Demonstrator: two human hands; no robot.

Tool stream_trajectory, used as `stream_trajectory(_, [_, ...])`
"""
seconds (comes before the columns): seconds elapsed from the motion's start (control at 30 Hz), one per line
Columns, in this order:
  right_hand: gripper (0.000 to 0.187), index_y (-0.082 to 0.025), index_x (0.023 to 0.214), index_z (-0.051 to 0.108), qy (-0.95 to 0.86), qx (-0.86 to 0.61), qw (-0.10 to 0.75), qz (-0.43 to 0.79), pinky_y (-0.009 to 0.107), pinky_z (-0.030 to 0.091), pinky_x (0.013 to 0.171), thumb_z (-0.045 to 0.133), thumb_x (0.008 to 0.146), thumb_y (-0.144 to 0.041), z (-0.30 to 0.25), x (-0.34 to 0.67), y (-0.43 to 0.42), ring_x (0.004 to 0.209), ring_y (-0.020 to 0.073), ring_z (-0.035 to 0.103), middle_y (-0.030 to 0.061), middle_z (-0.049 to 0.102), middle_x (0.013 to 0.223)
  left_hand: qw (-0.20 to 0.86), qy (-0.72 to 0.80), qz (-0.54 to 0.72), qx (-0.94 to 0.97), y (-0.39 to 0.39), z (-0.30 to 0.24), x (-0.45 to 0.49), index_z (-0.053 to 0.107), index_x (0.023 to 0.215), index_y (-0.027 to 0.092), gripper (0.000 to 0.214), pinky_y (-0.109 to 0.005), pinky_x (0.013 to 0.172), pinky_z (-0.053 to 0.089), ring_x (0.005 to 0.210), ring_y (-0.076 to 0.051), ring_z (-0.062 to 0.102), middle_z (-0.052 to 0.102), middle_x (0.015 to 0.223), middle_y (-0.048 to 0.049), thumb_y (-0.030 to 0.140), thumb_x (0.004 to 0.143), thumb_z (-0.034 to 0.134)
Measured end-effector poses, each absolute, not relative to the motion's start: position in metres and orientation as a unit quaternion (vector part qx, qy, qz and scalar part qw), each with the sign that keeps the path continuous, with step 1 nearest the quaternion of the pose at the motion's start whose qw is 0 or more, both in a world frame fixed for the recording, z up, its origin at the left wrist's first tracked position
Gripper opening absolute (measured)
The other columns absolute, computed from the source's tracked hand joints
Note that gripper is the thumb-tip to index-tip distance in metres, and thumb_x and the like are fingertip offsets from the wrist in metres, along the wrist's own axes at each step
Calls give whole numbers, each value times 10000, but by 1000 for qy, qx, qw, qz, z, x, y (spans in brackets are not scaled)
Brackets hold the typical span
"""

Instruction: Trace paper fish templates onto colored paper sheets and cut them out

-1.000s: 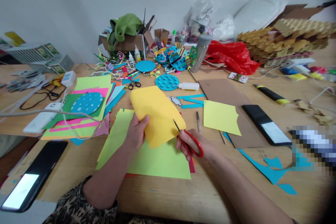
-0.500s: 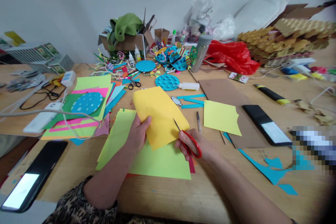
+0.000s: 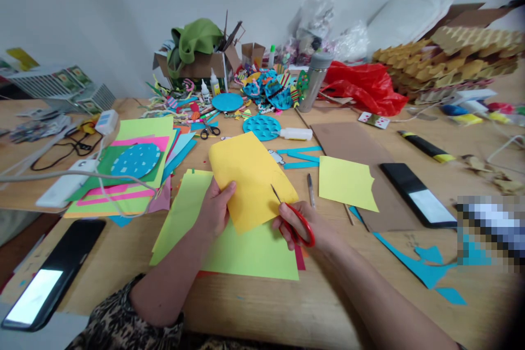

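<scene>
1 yellow paper [image 3: 252, 183], bent, held above green sheets [image 3: 262, 257] on the tabletop [image 3: 254, 309]. Left hand [image 3: 216, 205]: fingers pinching its left edge. Right hand [image 3: 319, 225]: fingers curled around red scissors [image 3: 308, 227], blade overlapping the paper; contact unclear from here. Best handling, I'd judge: paper taut, slow snips.

your roomiest passage is the bare tabletop [image 3: 254, 309] along the near edge, between your left forearm [image 3: 174, 270] and right forearm [image 3: 369, 279]. on your left, wood stays open out to the phone [image 3: 71, 251]; farther back, the grey cable [image 3: 36, 177] over the paper stack [image 3: 143, 128] hinders a low pass. past the yellow sheet [image 3: 252, 180], black scissors [image 3: 209, 128], a blue disc [image 3: 262, 127] and a white bottle [image 3: 297, 134] block you, a craft heap [image 3: 273, 90] behind them. near your right hand [image 3: 316, 222], watch the pen [image 3: 310, 190] and lime card [image 3: 346, 183].
</scene>
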State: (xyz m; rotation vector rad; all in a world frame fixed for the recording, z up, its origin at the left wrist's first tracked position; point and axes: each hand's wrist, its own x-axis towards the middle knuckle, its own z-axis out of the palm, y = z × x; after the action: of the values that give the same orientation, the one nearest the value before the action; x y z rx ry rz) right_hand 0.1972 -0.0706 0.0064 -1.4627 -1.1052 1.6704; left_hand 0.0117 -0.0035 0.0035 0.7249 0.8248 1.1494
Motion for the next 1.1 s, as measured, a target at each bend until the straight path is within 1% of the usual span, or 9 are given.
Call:
stream_trajectory(0.07, [658, -137, 632, 626, -418, -566, 319, 635, 207, 297, 341, 551, 671, -790, 7, 197, -70, 325, 86, 479, -6, 517, 398, 698, 370, 514, 333, -4, 3, 12, 540, 1223, 230, 544, -420, 934, 508, 1122, -279, 610, 646, 1230, -79, 275, 724, 751])
stream_trajectory(0.27, [637, -125, 653, 644, -432, -564, 328, 623, 210, 311, 355, 549, 717, -751, 5, 200, -71, 331, 83, 480, -3, 530, 409, 695, 372, 511, 343, -4, 2, 11, 547, 1213, 226, 545, -421, 935, 509, 1131, -287, 604, 653, 1219, -79, 286, 714, 757])
stream_trajectory(0.4, [615, -127, 643, 639, -427, -571, 329, 619, 211, 317, 353, 563, 724, -732, 5, 198, -71, 328, 82, 473, -3, 533, 409, 698, 372, 510, 339, -4, 2, 11, 549, 1211, 227, 542, -428, 938, 509, 1127, -290, 606, 656, 1212, -79, 283, 713, 755])
stream_trajectory(0.5, [618, -122, 639, 631, -428, -576, 331, 613, 204, 314, 349, 571, 717, -732, 4, 196, -71, 322, 81, 472, -5, 523, 398, 696, 373, 512, 337, -4, 3, 12, 555, 1193, 222, 530, -428, 937, 511, 1124, -291, 607, 655, 1213, -79, 278, 707, 759])
stream_trajectory(0.67, [584, -124, 642, 622, -439, -567, 337, 610, 202, 348, 358, 600, 721, -703, 2, 196, -71, 331, 84, 487, -9, 525, 405, 698, 375, 511, 333, -4, 4, 12, 567, 1149, 223, 481, -418, 925, 520, 1118, -287, 612, 666, 1192, -73, 276, 711, 758])
stream_trajectory(0.73, [590, -126, 645, 628, -448, -563, 332, 610, 203, 335, 357, 590, 723, -710, 3, 197, -70, 330, 80, 478, -6, 529, 404, 698, 373, 513, 333, -4, 3, 11, 574, 1141, 219, 475, -416, 927, 519, 1109, -286, 617, 671, 1181, -73, 274, 707, 762])
stream_trajectory(0.83, [625, -131, 591, 617, -461, -565, 323, 604, 209, 322, 367, 551, 731, -737, 6, 197, -70, 321, 69, 447, 10, 535, 393, 701, 368, 514, 330, -3, 2, 11, 577, 1147, 216, 491, -417, 936, 513, 1110, -288, 617, 674, 1176, -75, 266, 698, 770])
stream_trajectory(0.93, [639, -142, 514, 575, -463, -566, 327, 599, 216, 343, 387, 542, 735, -740, 7, 197, -71, 321, 64, 433, 19, 528, 379, 702, 372, 511, 328, -4, 2, 11, 579, 1141, 210, 495, -416, 937, 511, 1116, -291, 613, 675, 1174, -78, 266, 690, 775])
stream_trajectory(1.1, [610, -132, 581, 608, -436, -563, 341, 614, 210, 324, 349, 585, 712, -727, 4, 195, -71, 303, 71, 422, 3, 520, 372, 705, 374, 506, 327, -4, 3, 11, 571, 1156, 215, 513, -405, 936, 509, 1108, -279, 619, 674, 1178, -70, 262, 687, 775])
